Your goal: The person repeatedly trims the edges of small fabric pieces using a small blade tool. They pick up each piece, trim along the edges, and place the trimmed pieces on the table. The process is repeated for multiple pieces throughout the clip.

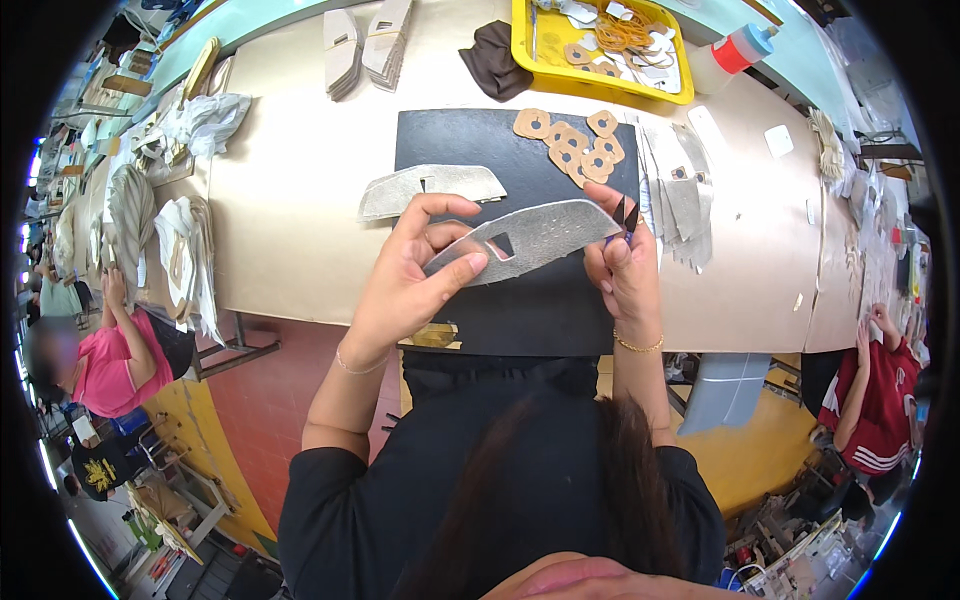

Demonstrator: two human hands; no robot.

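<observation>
Black mat (555,315): left hand (425,265) pinches grey panel (545,235), already slotted; right hand (630,275) grips snips (632,217); one o'clock's tan patches (574,140) lie unattached.

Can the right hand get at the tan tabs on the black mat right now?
Probably yes: the tan tabs lie just beyond the right hand, with nothing visible blocking them, though it holds dark-bladed snips.

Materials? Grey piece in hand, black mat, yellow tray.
Grey piece: probably leather or similar sheet; matte, speckled, slightly fuzzy face.
Black mat: maybe rubber or plastic, look leaves it open; flat, smooth, low sheen.
Yellow tray: likely moulded plastic; uniform colour, rounded corners.
</observation>
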